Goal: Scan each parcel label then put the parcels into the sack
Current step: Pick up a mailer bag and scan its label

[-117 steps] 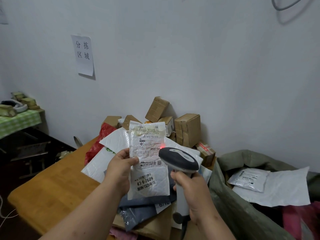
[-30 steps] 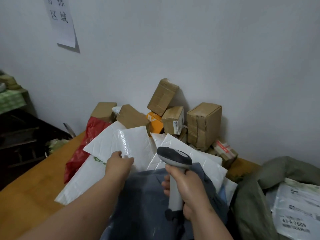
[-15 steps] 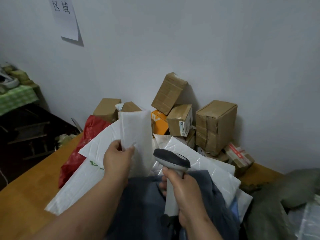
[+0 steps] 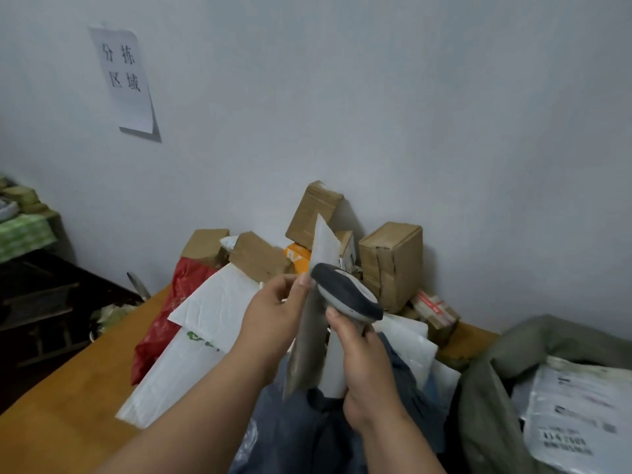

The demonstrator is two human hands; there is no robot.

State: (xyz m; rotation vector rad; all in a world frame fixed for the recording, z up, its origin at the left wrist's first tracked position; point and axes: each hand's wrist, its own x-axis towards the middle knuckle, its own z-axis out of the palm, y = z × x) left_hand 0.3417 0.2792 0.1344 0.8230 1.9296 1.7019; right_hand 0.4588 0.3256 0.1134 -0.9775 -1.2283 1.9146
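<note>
Lifted off the bench (image 4: 58,419) pile, the white mailer (image 4: 323,248) now stands edge-on, pinched in the left hand (image 4: 273,314) beside the scanner (image 4: 345,290) gripped by the right hand (image 4: 362,364), label probably turning into view for scanning.

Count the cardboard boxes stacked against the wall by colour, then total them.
Brown cardboard boxes: 6 in view
Orange box: 1
Total: 7
</note>
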